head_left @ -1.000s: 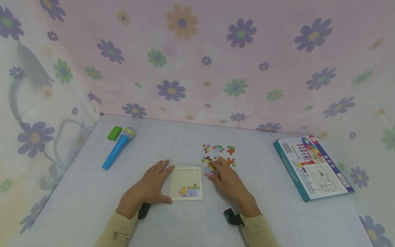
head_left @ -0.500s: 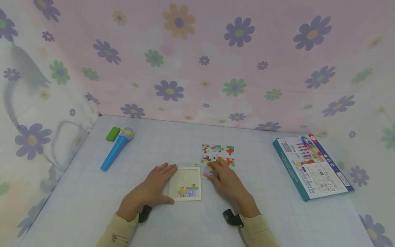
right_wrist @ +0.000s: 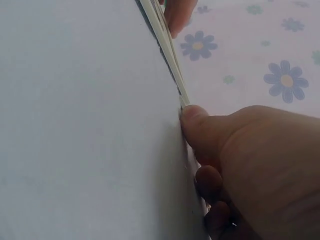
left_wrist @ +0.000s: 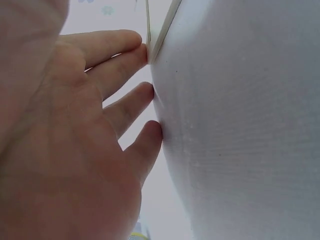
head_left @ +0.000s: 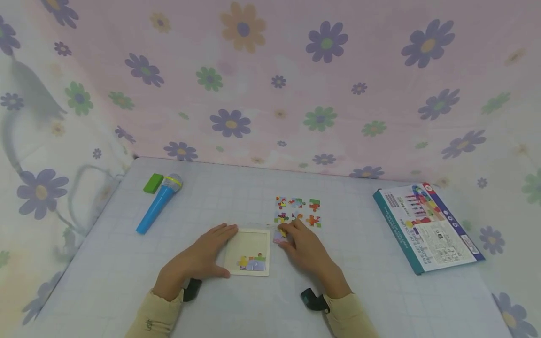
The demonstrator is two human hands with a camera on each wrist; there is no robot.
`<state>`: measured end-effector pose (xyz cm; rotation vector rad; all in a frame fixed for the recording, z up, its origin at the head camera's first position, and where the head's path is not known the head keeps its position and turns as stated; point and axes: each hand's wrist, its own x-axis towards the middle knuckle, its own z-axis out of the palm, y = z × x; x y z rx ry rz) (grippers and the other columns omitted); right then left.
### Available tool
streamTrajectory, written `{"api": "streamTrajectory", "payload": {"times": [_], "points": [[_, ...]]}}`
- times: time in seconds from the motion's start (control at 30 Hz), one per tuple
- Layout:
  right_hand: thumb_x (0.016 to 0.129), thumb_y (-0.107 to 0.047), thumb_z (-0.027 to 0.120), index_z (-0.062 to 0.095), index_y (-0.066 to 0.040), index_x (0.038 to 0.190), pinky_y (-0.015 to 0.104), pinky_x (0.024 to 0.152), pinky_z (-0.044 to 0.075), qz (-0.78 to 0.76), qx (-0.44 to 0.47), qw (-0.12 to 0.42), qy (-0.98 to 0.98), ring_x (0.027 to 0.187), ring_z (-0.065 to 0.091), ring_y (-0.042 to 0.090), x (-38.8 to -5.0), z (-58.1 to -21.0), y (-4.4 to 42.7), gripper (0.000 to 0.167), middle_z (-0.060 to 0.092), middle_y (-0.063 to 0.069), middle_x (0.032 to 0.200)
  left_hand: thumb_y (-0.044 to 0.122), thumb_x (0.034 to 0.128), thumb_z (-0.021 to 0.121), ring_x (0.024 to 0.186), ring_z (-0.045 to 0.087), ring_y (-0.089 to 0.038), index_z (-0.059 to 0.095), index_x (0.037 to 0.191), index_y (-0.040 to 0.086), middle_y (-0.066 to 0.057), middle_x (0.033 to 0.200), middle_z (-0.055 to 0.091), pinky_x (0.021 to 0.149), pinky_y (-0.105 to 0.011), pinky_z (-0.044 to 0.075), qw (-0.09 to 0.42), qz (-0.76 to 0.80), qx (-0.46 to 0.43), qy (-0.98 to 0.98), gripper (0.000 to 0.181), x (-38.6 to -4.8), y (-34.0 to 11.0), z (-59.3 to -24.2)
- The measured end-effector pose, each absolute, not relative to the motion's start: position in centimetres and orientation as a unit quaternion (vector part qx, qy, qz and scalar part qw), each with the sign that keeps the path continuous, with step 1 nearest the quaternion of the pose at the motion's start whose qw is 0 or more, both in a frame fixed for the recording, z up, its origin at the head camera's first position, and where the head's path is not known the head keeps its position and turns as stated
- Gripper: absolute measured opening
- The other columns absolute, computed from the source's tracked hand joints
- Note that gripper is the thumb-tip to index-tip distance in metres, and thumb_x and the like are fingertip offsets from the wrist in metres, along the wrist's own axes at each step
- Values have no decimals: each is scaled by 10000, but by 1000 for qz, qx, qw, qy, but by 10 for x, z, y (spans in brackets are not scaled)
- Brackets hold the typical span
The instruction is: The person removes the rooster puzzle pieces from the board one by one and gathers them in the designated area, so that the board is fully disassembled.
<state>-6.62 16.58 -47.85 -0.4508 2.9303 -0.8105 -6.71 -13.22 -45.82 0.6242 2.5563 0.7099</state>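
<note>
A square cream puzzle tray [head_left: 245,244] lies on the table, a few joined pieces [head_left: 253,263] in its lower right part. My left hand [head_left: 198,253] rests along the tray's left side, fingers extended and thumb near the lower left corner; in the left wrist view fingertips touch the tray [left_wrist: 159,30]. Just right of the tray, my right hand [head_left: 310,249] pinches a purple puzzle piece [head_left: 278,237] between thumb and fingers, partly covering it. Beyond that hand, several loose pieces [head_left: 314,205] lie in rows. The right wrist view barely shows the held piece.
A blue toy microphone [head_left: 156,206] and a green block [head_left: 153,183] lie at the back left. On the right sits a flat printed box [head_left: 427,230]. A flowered cloth [head_left: 262,108] hangs behind the white-covered table [head_left: 359,202].
The tray and my left hand have shifted slightly left. My right hand has moved a little left with the purple piece. The head view has also drifted slightly.
</note>
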Motion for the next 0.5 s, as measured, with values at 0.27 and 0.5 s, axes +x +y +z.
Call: {"api": "streamTrajectory", "payload": {"times": [0.27,0.5], "points": [[935,-281,753,677,-161,1321,226,689,398,-275,-143,25,950,803,450,88,-66,-477,163,411,594,5,1128,250,704,946,1579,222,-322,336,1598,124,-37,1668,345,1266,-557,256,205,265,223,915,1090,-66,-133,-456],[940,-263,748,655,-164,1367,241,702,414,-288,-124,34,949,821,469,96,-64,-476,161,448,600,0,1165,248,726,933,1581,211,-328,338,1596,117,-39,1671,337,1265,-570,249,208,273,225,912,1062,-66,-133,-455]]}}
